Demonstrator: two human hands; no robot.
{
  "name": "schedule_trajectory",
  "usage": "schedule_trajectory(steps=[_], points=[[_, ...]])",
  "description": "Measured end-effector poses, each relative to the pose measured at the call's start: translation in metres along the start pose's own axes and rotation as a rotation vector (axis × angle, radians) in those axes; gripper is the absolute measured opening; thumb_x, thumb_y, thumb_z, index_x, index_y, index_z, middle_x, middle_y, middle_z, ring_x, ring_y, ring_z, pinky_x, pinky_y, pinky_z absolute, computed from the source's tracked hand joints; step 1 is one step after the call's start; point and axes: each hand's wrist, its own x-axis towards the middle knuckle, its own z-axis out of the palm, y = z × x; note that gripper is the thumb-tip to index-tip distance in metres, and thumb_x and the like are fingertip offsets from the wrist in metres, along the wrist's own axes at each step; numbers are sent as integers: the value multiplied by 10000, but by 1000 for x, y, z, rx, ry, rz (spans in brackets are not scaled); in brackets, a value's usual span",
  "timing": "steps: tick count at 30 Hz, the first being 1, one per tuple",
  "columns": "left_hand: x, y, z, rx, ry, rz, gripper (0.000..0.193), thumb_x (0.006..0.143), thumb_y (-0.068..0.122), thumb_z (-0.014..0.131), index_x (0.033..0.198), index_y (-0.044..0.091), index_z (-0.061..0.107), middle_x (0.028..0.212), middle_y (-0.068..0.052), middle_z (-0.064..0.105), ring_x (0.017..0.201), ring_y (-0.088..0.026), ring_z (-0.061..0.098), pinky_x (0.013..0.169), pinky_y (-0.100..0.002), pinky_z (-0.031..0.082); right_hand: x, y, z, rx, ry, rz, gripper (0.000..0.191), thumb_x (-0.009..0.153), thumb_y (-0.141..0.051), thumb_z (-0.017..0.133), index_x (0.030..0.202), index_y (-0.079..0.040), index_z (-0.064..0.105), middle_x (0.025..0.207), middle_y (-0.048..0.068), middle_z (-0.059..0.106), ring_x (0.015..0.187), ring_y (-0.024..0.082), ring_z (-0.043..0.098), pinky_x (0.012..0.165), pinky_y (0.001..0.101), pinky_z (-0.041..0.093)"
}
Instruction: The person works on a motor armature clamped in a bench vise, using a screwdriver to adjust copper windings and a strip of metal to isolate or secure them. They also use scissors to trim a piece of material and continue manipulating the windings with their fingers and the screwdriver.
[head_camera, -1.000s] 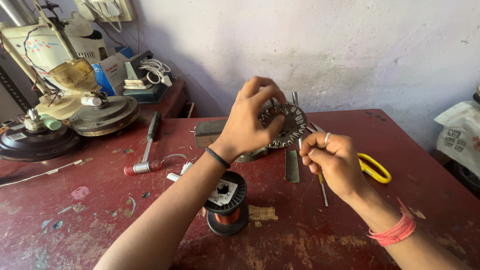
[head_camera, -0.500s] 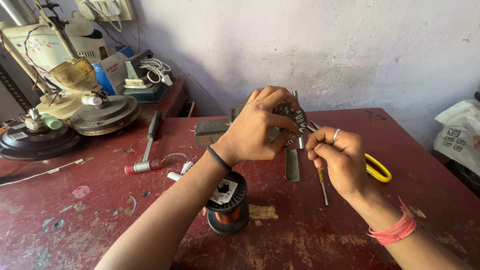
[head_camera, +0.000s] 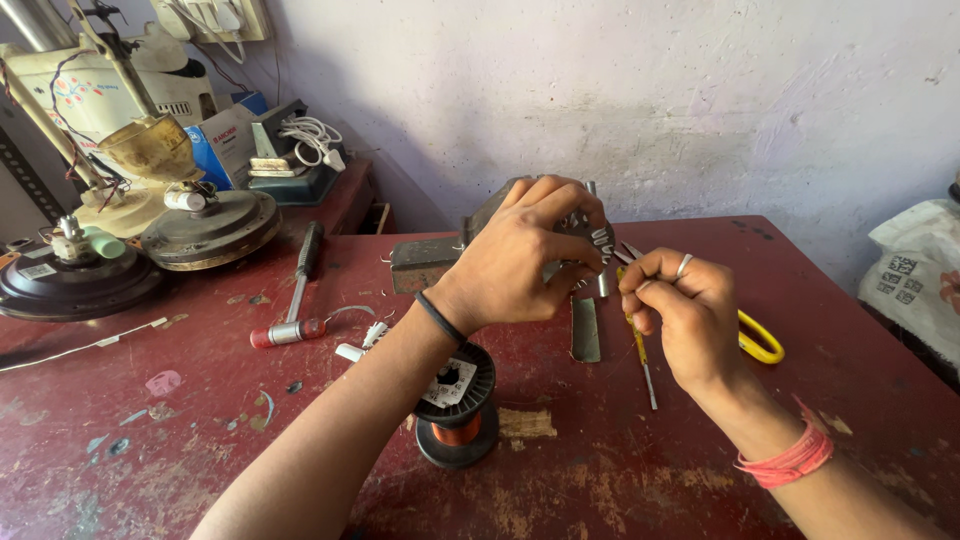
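A round metal motor core (head_camera: 590, 235) with slotted teeth is held up above the middle of the red table (head_camera: 620, 470), mostly hidden behind the left hand (head_camera: 520, 255), whose fingers are wrapped over its top edge and clamped on it. Just to its right, the right hand (head_camera: 685, 310) has thumb and forefinger pinched together close to the teeth; whatever thin thing it pinches is too fine to make out. That hand wears a ring, and a red band sits on its wrist; a black band circles the left wrist. Beneath the hands lie a flat grey metal strip (head_camera: 585, 330), a thin screwdriver (head_camera: 643, 360) and scissors with yellow handles (head_camera: 760, 340), partly covered by the right hand. Nearer the person, under the left forearm, a black spool of copper wire (head_camera: 458, 405) stands on the table. Further left a small hammer (head_camera: 295, 300) with a red grip lies flat. At the far left stand two fan motors (head_camera: 205, 225) on round bases, and behind them a blue box (head_camera: 220, 145) and a coil of white cable (head_camera: 310, 140).
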Motion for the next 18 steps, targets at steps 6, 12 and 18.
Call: schedule_trajectory(steps=[6,12,18], points=[[1,2,2,37,2,36,113,777,90,760,877,132,790,1208,-42,651,1220,-239,565,1038,-400,426,0,-1,1,5,1,-1,180,896,39,513,823,40,678,696,86,645,564,106,543,512,247,438],[1,4,0,36,-21,35,79,824,110,767,898,132,784,1218,-53,642,1214,-250,553,1024,-411,418,0,0,1,22,7,8,179,894,43,510,824,42,675,703,87,642,570,107,541,519,247,436],[2,5,-1,31,-31,39,209,686,99,789,881,171,814,1215,-51,643,1217,-261,547,999,-415,416,-1,0,0,49,13,6,168,896,43,514,821,42,665,713,84,636,575,105,529,523,246,426]])
